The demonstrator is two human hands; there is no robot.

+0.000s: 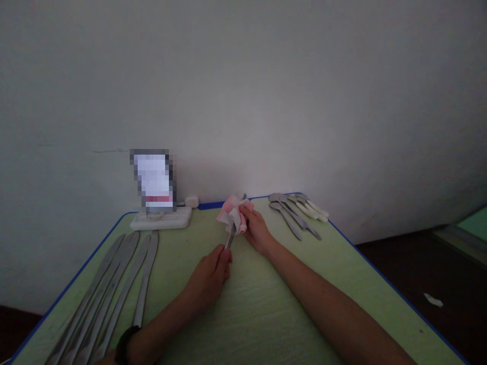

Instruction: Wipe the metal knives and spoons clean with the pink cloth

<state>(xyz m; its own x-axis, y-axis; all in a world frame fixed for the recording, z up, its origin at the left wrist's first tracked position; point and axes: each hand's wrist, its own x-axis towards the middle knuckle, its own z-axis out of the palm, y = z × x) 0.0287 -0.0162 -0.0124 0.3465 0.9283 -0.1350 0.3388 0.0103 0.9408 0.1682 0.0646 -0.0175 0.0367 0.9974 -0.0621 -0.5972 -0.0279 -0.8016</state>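
My left hand (215, 274) is closed around the lower end of a metal table knife (230, 237), which points up and away from me. My right hand (256, 229) pinches a pink and white cloth (233, 213) wrapped about the knife's upper part. Only the tip shows beyond the cloth, so the blade is mostly hidden. Both hands are above the middle of the green table (262, 314). Several metal table knives (125, 279) lie side by side on the left, their near ends partly behind my left forearm.
At the back right lie several metal spoons (291, 220) and white-handled cutlery (310, 208). A blurred phone (155, 180) stands on a white base (162, 219) at the back left, beside a small white plug (192, 202). The wall (243, 101) rises behind the table's blue edge.
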